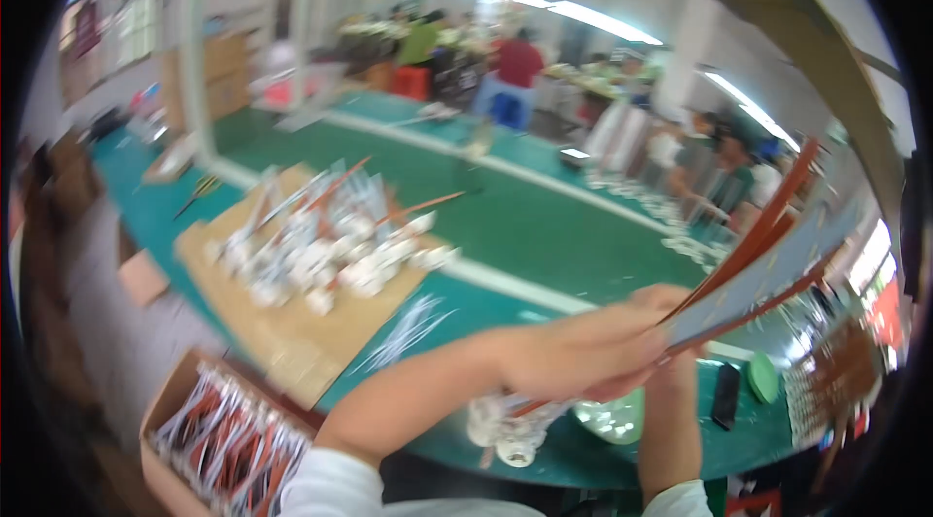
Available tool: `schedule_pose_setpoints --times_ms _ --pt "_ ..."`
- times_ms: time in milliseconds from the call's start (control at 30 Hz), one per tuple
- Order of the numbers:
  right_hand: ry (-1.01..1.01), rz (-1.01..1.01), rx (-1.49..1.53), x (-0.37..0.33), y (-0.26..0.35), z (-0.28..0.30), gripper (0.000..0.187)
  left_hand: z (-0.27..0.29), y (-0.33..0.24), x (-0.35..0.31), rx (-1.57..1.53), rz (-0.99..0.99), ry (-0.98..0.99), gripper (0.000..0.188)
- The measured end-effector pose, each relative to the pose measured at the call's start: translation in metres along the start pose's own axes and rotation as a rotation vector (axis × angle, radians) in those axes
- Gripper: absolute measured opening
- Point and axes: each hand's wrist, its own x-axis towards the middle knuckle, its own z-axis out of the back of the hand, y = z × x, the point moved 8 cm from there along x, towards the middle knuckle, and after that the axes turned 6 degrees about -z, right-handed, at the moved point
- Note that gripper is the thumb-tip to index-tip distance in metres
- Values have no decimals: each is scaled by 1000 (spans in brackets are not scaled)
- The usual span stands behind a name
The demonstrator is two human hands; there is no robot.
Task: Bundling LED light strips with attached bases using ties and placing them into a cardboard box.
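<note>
Right of the cardboard (301, 366), the left hand (583, 357) clasps a strip bundle (743, 292); any grip by the right hand (677, 371) is unclear.

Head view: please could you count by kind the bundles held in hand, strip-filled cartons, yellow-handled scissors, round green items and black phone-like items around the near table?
Held bundle: 1
Strip-filled carton: 1
Scissors: 1
Round green items: 2
Black phone-like item: 1
Total: 6

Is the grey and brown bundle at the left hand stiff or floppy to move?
The bundle is probably fairly stiff: it juts past the left hand without drooping. Thin-looking strips suggest it's light; fanned at the far end, they may splay.
</note>
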Motion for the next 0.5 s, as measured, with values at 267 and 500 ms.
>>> schedule_pose_setpoints --times_ms 267,500 --pt "6 23 -334 84 3 -169 29 28 -108 -134 184 -40 -602 43" --pt "447 135 -732 46 -74 -307 15 -13 -196 -375 982 349 -1216 38"
